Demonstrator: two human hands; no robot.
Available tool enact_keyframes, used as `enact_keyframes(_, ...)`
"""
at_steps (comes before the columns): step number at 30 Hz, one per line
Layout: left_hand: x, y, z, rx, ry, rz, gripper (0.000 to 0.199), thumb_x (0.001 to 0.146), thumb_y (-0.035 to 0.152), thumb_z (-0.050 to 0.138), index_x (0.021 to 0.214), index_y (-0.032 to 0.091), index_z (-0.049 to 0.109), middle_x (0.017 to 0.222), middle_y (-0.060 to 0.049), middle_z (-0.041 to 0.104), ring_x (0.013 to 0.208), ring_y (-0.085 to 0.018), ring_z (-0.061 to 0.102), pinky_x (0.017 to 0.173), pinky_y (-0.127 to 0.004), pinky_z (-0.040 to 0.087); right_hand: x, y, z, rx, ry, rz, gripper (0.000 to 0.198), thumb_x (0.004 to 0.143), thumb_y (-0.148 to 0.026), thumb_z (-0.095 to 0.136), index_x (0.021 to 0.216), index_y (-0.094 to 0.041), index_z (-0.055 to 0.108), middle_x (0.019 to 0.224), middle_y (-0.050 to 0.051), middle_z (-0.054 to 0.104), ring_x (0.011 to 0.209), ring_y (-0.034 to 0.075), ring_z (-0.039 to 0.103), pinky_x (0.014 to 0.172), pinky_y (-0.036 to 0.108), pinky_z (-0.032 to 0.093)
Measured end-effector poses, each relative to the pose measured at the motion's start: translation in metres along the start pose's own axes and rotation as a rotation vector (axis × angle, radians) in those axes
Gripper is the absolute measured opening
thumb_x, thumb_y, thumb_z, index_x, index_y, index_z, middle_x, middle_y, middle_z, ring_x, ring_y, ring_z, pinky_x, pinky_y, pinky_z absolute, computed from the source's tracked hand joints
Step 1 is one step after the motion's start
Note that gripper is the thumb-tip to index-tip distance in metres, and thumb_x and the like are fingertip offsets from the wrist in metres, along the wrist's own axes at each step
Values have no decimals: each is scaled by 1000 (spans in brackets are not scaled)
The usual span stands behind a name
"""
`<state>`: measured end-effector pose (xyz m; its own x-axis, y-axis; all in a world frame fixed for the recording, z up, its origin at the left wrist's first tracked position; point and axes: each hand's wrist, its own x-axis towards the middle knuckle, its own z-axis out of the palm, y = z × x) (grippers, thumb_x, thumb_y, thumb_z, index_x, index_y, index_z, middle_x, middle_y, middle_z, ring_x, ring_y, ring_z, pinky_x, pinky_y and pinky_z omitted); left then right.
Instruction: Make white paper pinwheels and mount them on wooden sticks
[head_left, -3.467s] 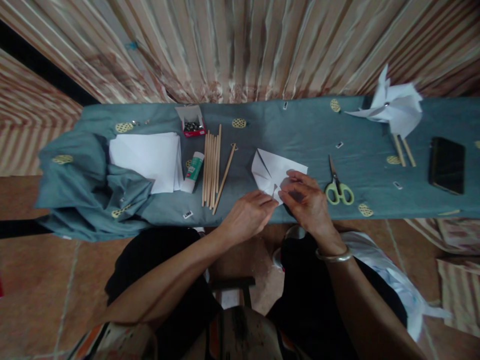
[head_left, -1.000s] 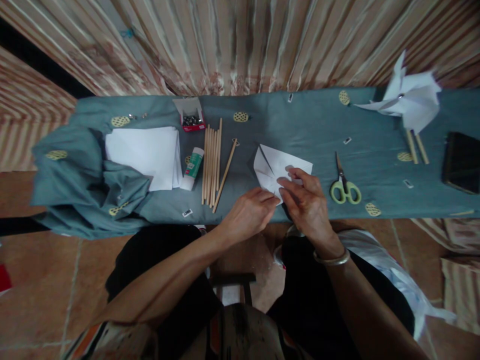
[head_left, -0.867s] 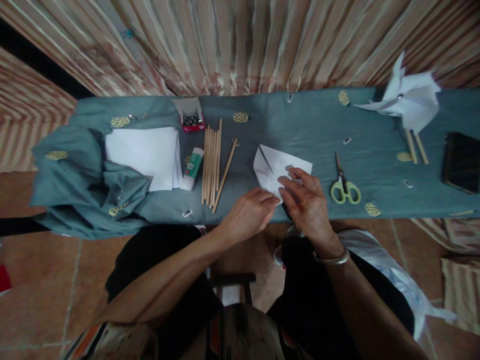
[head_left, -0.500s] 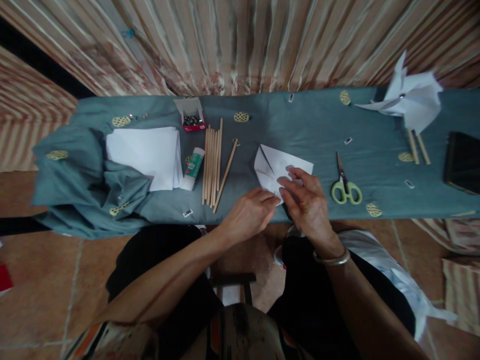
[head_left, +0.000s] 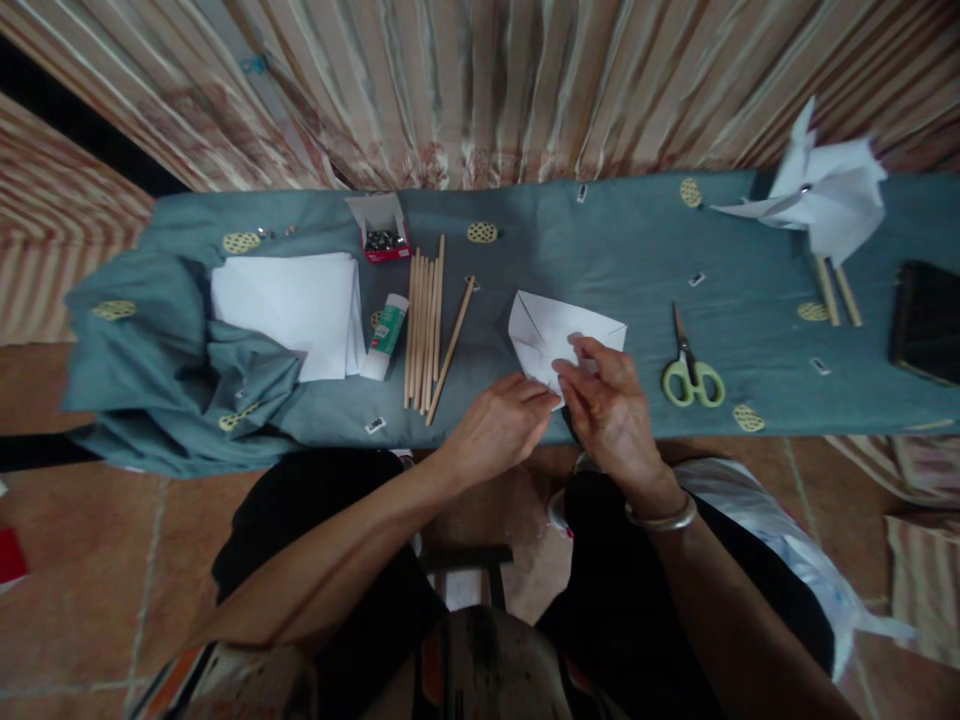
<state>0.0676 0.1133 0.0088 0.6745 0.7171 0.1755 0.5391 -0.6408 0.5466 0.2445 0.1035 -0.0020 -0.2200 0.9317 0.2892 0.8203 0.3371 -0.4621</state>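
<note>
A creased, partly folded sheet of white paper [head_left: 577, 318] lies near the front edge of the cloth-covered table. My left hand [head_left: 510, 415] pinches its lower corner, the thumb and fingers pressed together there. From the right, my right hand [head_left: 611, 405] grips the paper with bent fingers, the fingertips resting on its folded face. Part of the sheet's lower right is hidden beneath that hand. To the right of my hands lies a pair of scissors [head_left: 690, 375] with green handles. Several wooden sticks [head_left: 425, 330] lie side by side to the left.
Farther left are a glue stick [head_left: 386, 335], a stack of white paper [head_left: 289, 300] and an open red box [head_left: 386, 240] of small metal pieces. A white paper pinwheel [head_left: 840, 200] on sticks lies at the right, near a dark flat object [head_left: 926, 320].
The slit at the paper's upper left has narrowed as the flap settles flatter. My right hand has shifted slightly left and down on the sheet; my left hand stays at the corner.
</note>
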Motion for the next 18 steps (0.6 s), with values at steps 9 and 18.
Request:
enact_keyframes(9, -1, 1, 1, 38, 7, 11, 18, 92, 14, 49, 100, 12, 64, 96, -8, 68, 89, -19, 60, 81, -33, 52, -13, -3, 5, -158, -51, -102, 41, 92, -17, 41, 131, -23, 51, 147, 11, 44, 133, 30, 40, 99, 53, 43)
enact_keyframes(18, -6, 4, -5, 116, 15, 5, 19, 90, 22, 54, 105, 14, 63, 101, -8, 65, 96, -23, 55, 84, -38, 47, -13, -7, 7, -120, -92, -49, 45, 91, -14, 42, 134, -25, 48, 147, 11, 44, 133, 32, 40, 100, 54, 41)
